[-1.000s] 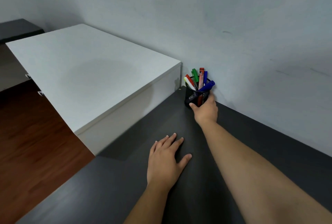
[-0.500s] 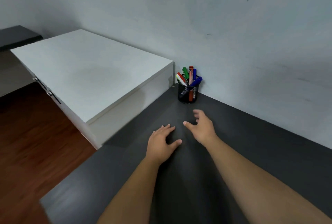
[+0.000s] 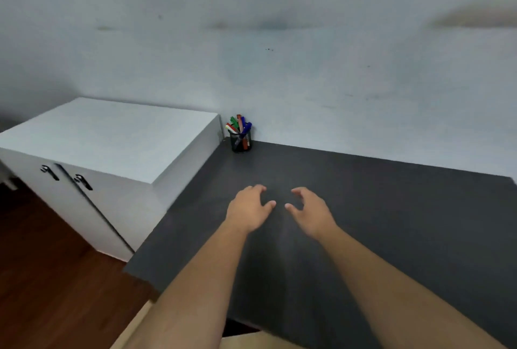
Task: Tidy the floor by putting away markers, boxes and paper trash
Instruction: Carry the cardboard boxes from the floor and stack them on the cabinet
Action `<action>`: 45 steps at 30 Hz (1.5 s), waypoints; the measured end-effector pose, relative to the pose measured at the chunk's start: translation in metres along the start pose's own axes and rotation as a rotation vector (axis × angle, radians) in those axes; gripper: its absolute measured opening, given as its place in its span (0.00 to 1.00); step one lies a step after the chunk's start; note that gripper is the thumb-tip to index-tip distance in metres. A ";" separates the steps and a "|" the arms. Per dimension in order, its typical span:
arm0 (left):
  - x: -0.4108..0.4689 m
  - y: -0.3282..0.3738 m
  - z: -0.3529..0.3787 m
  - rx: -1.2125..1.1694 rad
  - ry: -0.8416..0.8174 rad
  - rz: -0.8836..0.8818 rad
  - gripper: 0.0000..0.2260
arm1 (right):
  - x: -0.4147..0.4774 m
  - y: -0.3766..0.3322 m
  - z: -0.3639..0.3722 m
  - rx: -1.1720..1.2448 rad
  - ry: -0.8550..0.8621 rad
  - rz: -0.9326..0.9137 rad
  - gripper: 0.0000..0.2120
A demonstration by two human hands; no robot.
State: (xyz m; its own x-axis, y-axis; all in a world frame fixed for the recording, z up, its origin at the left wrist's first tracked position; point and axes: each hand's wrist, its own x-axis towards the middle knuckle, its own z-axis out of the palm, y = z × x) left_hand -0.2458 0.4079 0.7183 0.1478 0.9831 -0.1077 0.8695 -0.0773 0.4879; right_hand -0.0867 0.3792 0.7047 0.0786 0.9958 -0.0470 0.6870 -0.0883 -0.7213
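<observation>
Both my hands, left [image 3: 249,209] and right [image 3: 311,212], hovered loose and empty over the dark desk [image 3: 391,222], markers [image 3: 238,124] standing in the cup [image 3: 241,143] by the wall.

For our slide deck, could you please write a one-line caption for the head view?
Both empty hands, left and right, hover over the dark desk; markers stand in a mesh cup by the wall.

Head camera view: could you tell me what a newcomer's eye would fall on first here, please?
The bright markers stand out first, bunched upright in a black mesh cup in the back corner of the dark desk, against the wall and beside the white cabinet. Next come the two bare hands, left hand and right hand, held empty and side by side over the middle of the desk.
</observation>
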 end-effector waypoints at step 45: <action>-0.390 -0.190 0.226 -0.560 -0.091 -0.895 0.26 | -0.327 0.225 0.158 -0.001 -0.371 0.700 0.29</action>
State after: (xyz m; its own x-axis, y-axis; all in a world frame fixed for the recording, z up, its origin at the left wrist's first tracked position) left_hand -0.3615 0.0018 0.4716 -0.3842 0.6260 -0.6786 0.3407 0.7793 0.5260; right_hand -0.0716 0.0377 0.4485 0.2467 0.6520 -0.7170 0.5677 -0.6968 -0.4384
